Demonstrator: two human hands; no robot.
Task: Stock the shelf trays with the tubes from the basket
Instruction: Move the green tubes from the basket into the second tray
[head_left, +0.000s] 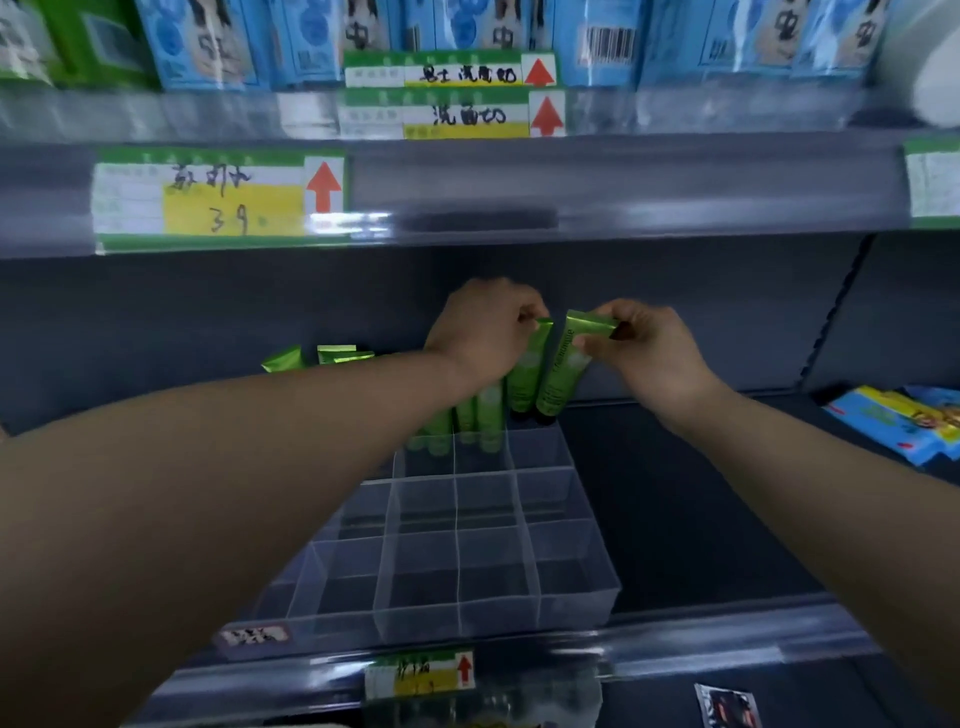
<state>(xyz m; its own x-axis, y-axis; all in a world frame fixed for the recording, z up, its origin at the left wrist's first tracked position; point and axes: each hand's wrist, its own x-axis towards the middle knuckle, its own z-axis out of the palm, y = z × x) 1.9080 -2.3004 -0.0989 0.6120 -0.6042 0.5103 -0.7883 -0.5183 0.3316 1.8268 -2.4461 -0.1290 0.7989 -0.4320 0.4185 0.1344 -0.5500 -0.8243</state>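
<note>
A clear plastic tray (457, 551) split into several compartments sits on the dark shelf. Its back row holds several green tubes (488, 415) standing upright. My left hand (483, 332) pinches the crimped top of one green tube (527, 371) at the tray's far right corner. My right hand (649, 348) pinches the top of another green tube (563, 374) just right of it, tilted, its cap down near the tray's back edge. More green tube tops (317, 356) show behind my left forearm. The basket is out of view.
The upper shelf rail (467, 187) with price labels hangs low above my hands. Blue boxes (208, 41) fill the shelf above. Blue and yellow packets (904, 421) lie on the shelf at the right. A small dark sachet (727, 706) lies on the level below.
</note>
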